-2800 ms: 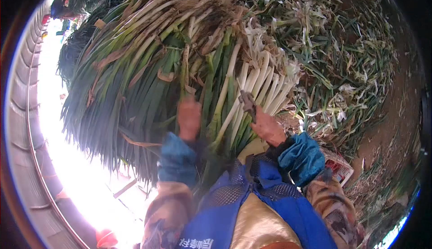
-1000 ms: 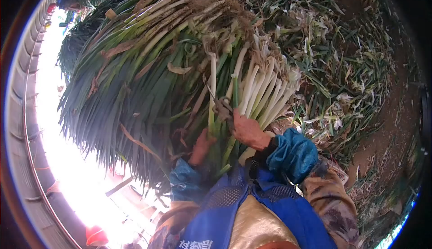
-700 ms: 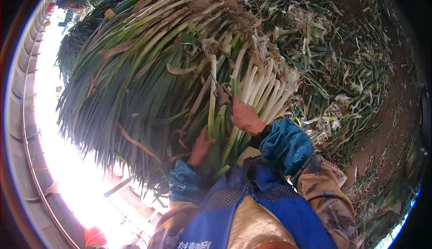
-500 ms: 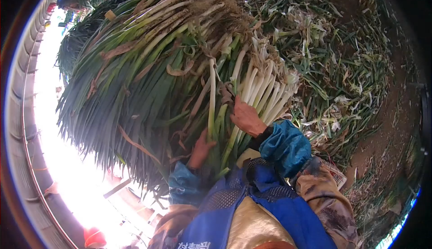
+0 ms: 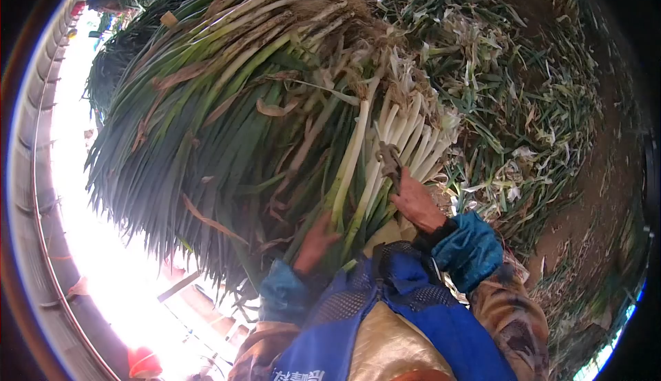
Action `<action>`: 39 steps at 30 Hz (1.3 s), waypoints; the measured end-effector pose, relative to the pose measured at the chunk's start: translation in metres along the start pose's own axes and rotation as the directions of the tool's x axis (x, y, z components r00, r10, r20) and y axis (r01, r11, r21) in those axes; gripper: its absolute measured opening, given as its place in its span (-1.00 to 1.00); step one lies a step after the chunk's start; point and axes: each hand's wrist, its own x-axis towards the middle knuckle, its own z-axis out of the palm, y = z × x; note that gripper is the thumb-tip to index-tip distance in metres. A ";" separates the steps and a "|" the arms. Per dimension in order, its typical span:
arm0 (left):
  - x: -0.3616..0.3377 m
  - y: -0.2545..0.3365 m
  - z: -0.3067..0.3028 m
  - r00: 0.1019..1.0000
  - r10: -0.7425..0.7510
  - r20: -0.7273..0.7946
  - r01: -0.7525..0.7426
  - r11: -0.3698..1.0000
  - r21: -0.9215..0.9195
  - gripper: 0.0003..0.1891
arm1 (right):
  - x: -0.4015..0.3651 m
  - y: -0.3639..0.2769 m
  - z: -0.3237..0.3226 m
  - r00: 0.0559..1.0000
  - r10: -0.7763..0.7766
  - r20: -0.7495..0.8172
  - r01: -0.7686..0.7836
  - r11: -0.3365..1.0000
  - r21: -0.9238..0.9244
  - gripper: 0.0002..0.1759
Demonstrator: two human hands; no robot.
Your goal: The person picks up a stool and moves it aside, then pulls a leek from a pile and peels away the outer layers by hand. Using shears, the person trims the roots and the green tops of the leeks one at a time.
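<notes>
My right hand (image 5: 418, 200) is closed around a grey-brown air blow gun (image 5: 390, 161), its thin nozzle pointing up over the white stalks. Under and beside it lies a row of peeled green onions (image 5: 413, 136), roots away from me and green ends toward my lap. One long green onion (image 5: 353, 164) rests at the left side of that row. My left hand (image 5: 317, 245) is low among the green leaves, by the lower end of that onion; motion smears its fingers.
A large heap of unpeeled green onions (image 5: 200, 133) with dirty roots fills the left. Leaf scraps and peeled skins (image 5: 509, 99) cover the ground on the right. A red object (image 5: 144, 362) shows at the lower left, near a curved ribbed wall (image 5: 31, 195).
The long green onion has moved right, against the peeled row. My right hand with the blow gun has shifted right and toward me; my left hand has dropped slightly.
</notes>
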 end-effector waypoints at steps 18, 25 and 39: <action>0.113 0.116 -0.168 0.653 0.554 -0.516 0.396 0.331 0.856 -0.25 | -0.012 -0.009 0.001 0.997 -0.030 0.069 0.033 0.998 -0.048 -0.35; 0.117 0.080 -0.181 0.798 0.451 -0.400 0.313 0.256 0.914 -0.53 | 0.016 -0.053 0.003 0.978 -0.157 0.141 0.153 0.988 0.034 -0.15; -0.055 0.089 -0.021 0.984 0.029 -0.179 0.150 0.423 0.894 -0.38 | 0.018 -0.055 0.044 0.986 -0.164 0.041 0.167 0.980 -0.104 -0.37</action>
